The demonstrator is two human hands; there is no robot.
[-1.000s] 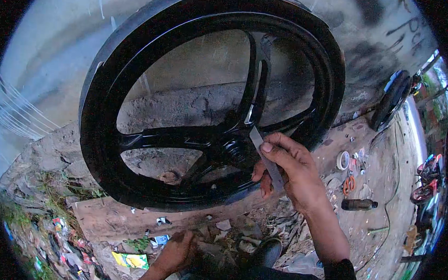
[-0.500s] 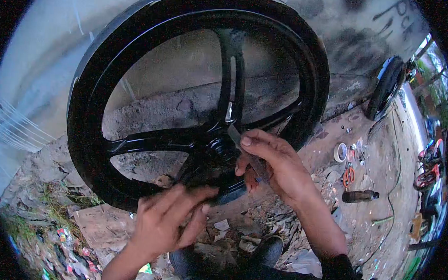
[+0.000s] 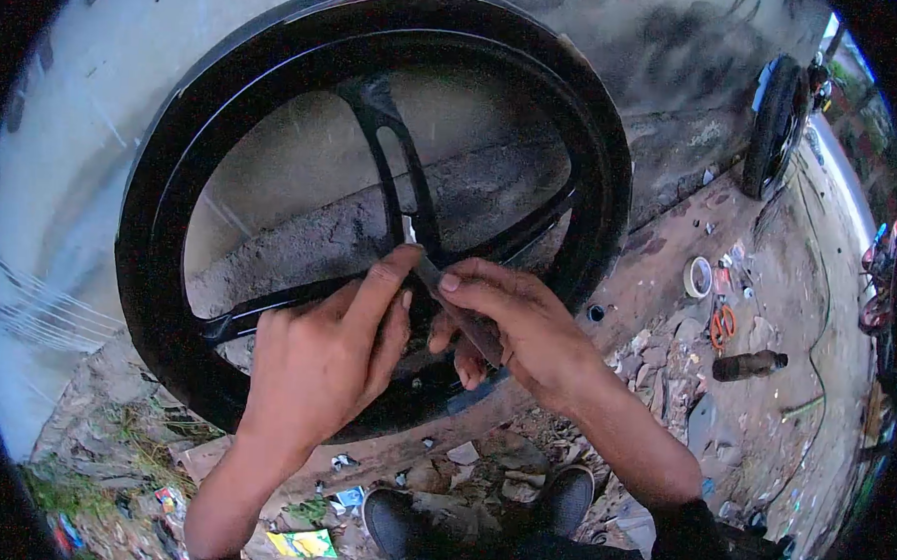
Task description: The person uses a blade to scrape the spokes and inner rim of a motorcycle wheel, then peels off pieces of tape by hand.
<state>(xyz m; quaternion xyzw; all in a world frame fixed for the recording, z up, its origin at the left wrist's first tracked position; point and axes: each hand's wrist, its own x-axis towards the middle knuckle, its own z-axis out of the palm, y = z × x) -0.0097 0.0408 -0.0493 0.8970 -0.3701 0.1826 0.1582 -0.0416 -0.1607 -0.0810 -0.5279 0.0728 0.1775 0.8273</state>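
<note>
A black spoked wheel (image 3: 156, 227) leans against the wall in front of me. In my right hand (image 3: 526, 328) is a dark grey flat strip (image 3: 431, 275), pinched between thumb and fingers over the hub area. It slants from upper left to lower right; I cannot make out its kind. My left hand (image 3: 315, 349) is at the strip's upper end, its index fingertip touching or very close to it. The other left fingers are partly bent, with nothing visible in them. A bright silvery patch (image 3: 409, 228) shows on the upper spoke just above that fingertip. Both hands hide most of the hub.
On the ground to the right lie a tape roll (image 3: 698, 278), orange-handled scissors (image 3: 722, 327) and a dark bottle (image 3: 750, 366). Another tyre (image 3: 775, 129) leans on the wall farther off. Rubble and litter surround my shoes (image 3: 398, 523). A thin cable (image 3: 825, 326) runs along the ground.
My left hand has risen from the wheel's lower part to the strip's upper end. The right hand keeps the strip near the hub. The view has shifted, and the wheel appears slightly turned.
</note>
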